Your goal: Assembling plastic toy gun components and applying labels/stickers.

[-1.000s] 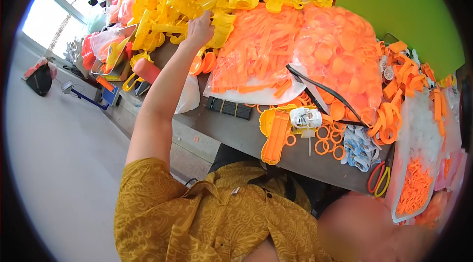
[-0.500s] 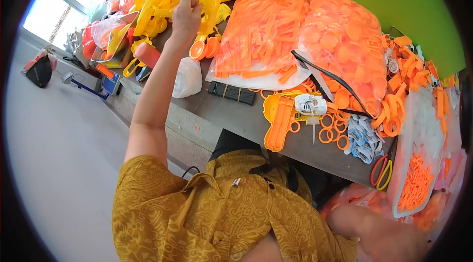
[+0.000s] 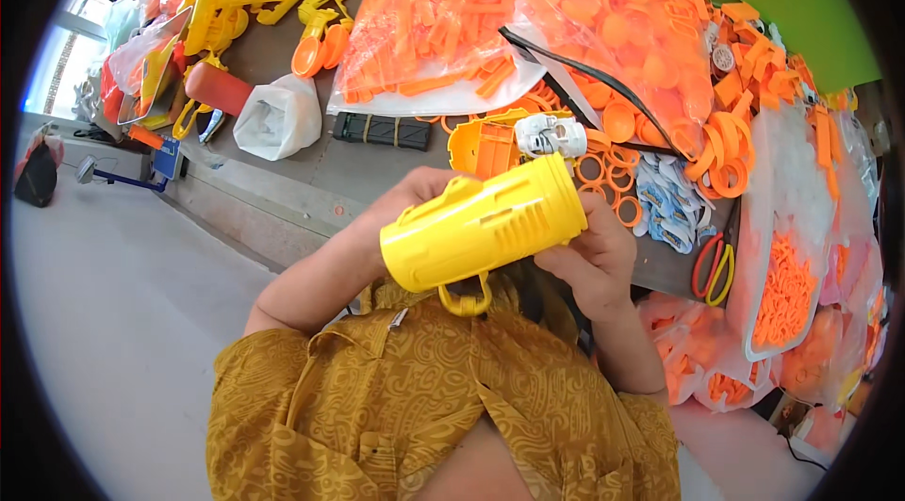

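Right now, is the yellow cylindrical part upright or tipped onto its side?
Tipped: the yellow cylindrical part is held sideways by the left hand and right hand, its long body slanting across the view.

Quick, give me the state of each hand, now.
Left hand: holding the yellow plastic part, fingers mostly hidden behind it.
Right hand: holding the same part, at its rimmed end.
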Motion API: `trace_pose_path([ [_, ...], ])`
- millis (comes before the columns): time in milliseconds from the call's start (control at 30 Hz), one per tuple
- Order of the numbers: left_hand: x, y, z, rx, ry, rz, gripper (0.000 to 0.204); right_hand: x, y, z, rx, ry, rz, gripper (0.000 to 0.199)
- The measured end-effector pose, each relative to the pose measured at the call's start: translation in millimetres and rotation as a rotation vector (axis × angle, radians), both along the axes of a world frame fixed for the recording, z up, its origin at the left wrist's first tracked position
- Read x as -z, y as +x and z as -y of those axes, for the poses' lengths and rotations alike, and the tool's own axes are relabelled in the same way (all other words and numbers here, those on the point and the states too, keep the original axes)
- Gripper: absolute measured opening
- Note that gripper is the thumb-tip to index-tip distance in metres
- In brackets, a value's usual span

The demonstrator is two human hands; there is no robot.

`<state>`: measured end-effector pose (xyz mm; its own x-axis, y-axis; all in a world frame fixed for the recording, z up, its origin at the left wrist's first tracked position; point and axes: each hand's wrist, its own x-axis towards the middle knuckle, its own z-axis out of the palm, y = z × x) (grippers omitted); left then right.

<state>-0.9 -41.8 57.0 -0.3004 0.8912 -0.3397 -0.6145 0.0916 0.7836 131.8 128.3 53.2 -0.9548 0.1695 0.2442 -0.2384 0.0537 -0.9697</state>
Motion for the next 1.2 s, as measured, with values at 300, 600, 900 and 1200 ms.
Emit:
trace_pose_path([
  [300, -15.4, 9.0, -9.3, 0.088, -0.045, -1.686, 0.073, 30.2, 15.2, 20.5, 0.194, -0.458, 0.259, 0.02],
  [600, -0.4, -33.3, -45.2, -0.191, 0.035, -1.653, 0.064, 35.9, -1.8, -2.8, 0.508, -0.344, 0.272, 0.033],
  [900, 14.6, -32.8, -53.6, -0.071, -0.012, -1.619, 0.059, 38.2, -7.5, -0.7, 0.465, -0.431, 0.305, 0.037],
  [1200, 22.7, -23.9, -46.6, -0.144, -0.085, -1.682, 0.057, 39.2, -9.4, 1.2, 0.449, -0.402, 0.308, 0.039],
])
